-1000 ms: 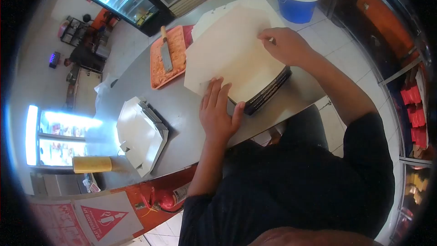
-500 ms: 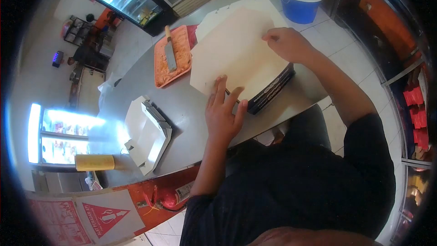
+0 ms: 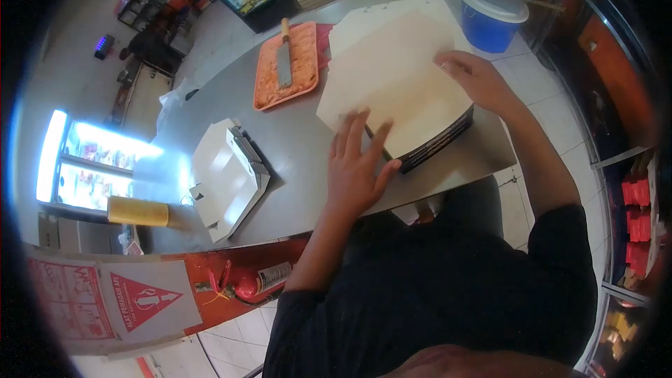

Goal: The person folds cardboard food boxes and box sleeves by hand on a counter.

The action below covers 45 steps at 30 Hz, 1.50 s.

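In front of me on the metal table lies an open cardboard box [image 3: 392, 10], whitish inside, with a black printed front side. A beige sheet of paper [image 3: 392, 70] covers much of its inside. My left hand [image 3: 357, 175] rests at the box's near left corner, fingers spread and fingertips over the edge. At the right side, my right hand [image 3: 479, 80] has its fingers curled in a pinch at the sheet's edge. Left of the box, a knife [image 3: 283, 63] with a wooden handle lies on an orange tray [image 3: 264, 73] of orange-pink food.
A second folded white box [image 3: 220, 175] stands on the metal table [image 3: 301, 168] to the left, near a yellow cylinder [image 3: 138, 211]. Beyond the table's far right is a blue bucket [image 3: 486, 28] with a white rim. Below the left edge hangs a fire extinguisher [image 3: 245, 282].
The view has shifted, so the table things appear farther right and mostly higher. Both hands keep about the same places at the box.
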Available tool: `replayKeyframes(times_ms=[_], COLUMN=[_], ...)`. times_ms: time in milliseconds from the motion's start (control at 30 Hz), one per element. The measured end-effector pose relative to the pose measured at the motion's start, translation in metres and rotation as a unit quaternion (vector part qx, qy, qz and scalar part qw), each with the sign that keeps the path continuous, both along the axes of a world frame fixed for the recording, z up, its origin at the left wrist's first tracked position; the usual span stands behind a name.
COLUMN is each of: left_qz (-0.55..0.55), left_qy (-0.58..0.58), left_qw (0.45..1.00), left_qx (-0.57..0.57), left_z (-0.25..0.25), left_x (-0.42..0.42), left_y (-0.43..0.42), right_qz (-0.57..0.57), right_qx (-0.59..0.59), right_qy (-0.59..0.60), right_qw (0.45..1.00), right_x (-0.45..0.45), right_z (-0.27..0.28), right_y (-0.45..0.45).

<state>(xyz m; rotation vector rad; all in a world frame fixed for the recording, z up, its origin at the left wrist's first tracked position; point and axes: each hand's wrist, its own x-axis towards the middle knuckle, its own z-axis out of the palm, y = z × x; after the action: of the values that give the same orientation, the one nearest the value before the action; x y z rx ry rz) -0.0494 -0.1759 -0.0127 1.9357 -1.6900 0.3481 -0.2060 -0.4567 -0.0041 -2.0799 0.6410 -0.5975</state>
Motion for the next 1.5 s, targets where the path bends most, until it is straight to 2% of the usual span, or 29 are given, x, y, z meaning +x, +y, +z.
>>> replayKeyframes(times_ms=[67, 133, 200, 267, 300, 367, 467, 500, 567, 633, 733, 833, 933, 1033, 1100, 1267, 1300, 1367, 1467, 1500], left_qz=[0.004, 0.058, 0.152, 0.252, 0.315, 0.439, 0.457, 0.419, 0.394, 0.383, 0.391, 0.427, 0.460, 0.473, 0.475, 0.458, 0.451, 0.428, 0.427, 0.405], left_qy=[0.044, 0.004, -0.042, -0.026, -0.047, -0.084, 0.104, -0.006, -0.051, -0.022, -0.026, -0.075, -0.091, -0.070, -0.036, 0.053, 0.109, 0.222, 0.174, 0.236], left_qw=[0.996, 0.991, 0.982, 0.966, 0.947, 0.874, 0.853, 0.888, 0.885, 0.900, 0.907, 0.892, 0.883, 0.877, 0.879, 0.886, 0.885, 0.876, 0.887, 0.880], left_qx=[-0.074, -0.122, -0.104, -0.045, 0.034, 0.189, 0.230, 0.191, 0.243, 0.209, 0.155, 0.125, 0.020, -0.034, -0.033, -0.054, -0.045, -0.025, -0.038, -0.077], left_z=[-0.008, -0.013, -0.012, -0.009, -0.012, -0.025, -0.050, -0.068, -0.078, -0.050, -0.036, -0.032, -0.020, -0.012, -0.006, -0.005, -0.005, -0.008, -0.003, -0.010], left_x=[0.009, 0.031, 0.062, 0.094, 0.106, 0.120, 0.136, 0.144, 0.164, 0.150, 0.154, 0.154, 0.159, 0.167, 0.168, 0.179, 0.185, 0.198, 0.198, 0.205], left_y=[0.010, 0.034, 0.066, 0.090, 0.105, 0.137, 0.169, 0.184, 0.194, 0.192, 0.192, 0.186, 0.183, 0.183, 0.183, 0.190, 0.193, 0.200, 0.193, 0.194], right_qz=[-0.018, -0.028, -0.026, -0.011, -0.001, 0.025, 0.066, 0.080, 0.097, 0.120, 0.162, 0.200, 0.243, 0.275, 0.271, 0.364, 0.385, 0.392, 0.400, 0.408], right_qx=[0.025, 0.034, 0.027, 0.004, -0.009, -0.028, -0.031, -0.027, -0.036, -0.057, -0.107, -0.149, -0.179, -0.225, -0.243, -0.283, -0.294, -0.284, -0.243, -0.215], right_qy=[-0.025, -0.066, -0.123, -0.156, -0.175, -0.213, -0.259, -0.272, -0.265, -0.262, -0.278, -0.312, -0.360, -0.393, -0.412, -0.441, -0.441, -0.460, -0.496, -0.513], right_qw=[0.999, 0.997, 0.992, 0.988, 0.984, 0.976, 0.963, 0.959, 0.959, 0.956, 0.941, 0.917, 0.883, 0.848, 0.835, 0.770, 0.755, 0.744, 0.732, 0.724], right_x=[-0.003, -0.009, -0.016, -0.024, -0.027, -0.031, -0.031, -0.029, -0.024, -0.020, -0.016, -0.014, -0.012, -0.013, -0.016, -0.024, -0.025, -0.026, -0.028, -0.027], right_z=[0.007, 0.017, 0.028, 0.047, 0.057, 0.071, 0.085, 0.090, 0.100, 0.112, 0.132, 0.150, 0.165, 0.177, 0.179, 0.187, 0.188, 0.188, 0.181, 0.178], right_y=[0.001, -0.001, -0.003, 0.002, 0.006, 0.014, 0.024, 0.026, 0.029, 0.037, 0.049, 0.068, 0.082, 0.093, 0.098, 0.072, 0.068, 0.065, 0.059, 0.059])
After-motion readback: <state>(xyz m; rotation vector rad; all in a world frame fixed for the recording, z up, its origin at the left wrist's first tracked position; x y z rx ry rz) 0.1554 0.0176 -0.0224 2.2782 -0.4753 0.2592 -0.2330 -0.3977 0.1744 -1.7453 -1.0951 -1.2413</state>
